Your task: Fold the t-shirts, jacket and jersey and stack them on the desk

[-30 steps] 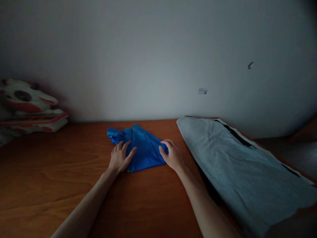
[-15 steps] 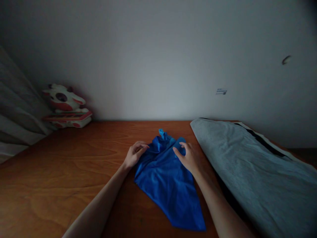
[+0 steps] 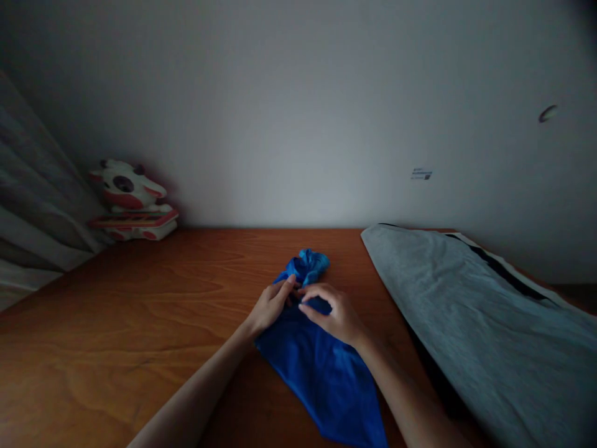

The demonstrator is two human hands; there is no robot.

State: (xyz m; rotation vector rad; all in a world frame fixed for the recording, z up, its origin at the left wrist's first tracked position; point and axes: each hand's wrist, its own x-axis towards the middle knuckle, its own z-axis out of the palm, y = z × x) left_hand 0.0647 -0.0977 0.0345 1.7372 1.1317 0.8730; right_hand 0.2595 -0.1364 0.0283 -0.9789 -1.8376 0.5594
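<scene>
A shiny blue cloth lies on the wooden table, spread smooth toward me and bunched at its far end, where a lighter blue part puffs up. My left hand is closed on the gathered middle of the cloth, thumb on top. Facing it from the right, my right hand curls thumb and forefinger in a pinch at the same gathered spot. The fingertips of both hands nearly meet, and the fabric between them is partly hidden.
On the right, a grey cloth with black and white edging covers the table. A cow-shaped toy keyboard stands at the back left beside a curtain. Behind the table rises a wall with a small label.
Both hands have come together over the cloth and closed on it. Its upper part is now drawn into a narrow bunch. The camera view has shifted slightly.
</scene>
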